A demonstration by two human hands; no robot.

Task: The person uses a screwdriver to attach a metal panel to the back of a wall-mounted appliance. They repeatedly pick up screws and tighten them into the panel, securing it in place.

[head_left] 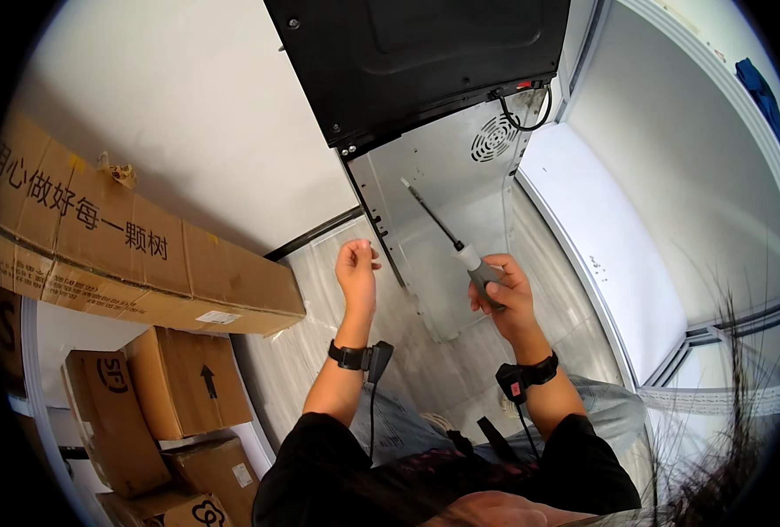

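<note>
Right hand: closed around the grey handle of a screwdriver, whose shaft points up-left onto the metal back panel.
Left hand: raised beside the panel's left edge, fingertips pinched; whether it holds anything I cannot tell.
Far left: closed cardboard boxes, contents hidden.

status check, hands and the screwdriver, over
Right hand gripping screwdriver, tip toward grey metal panel. Left hand raised near panel edge, fingers pinched. Nothing blocking the panel.
</note>
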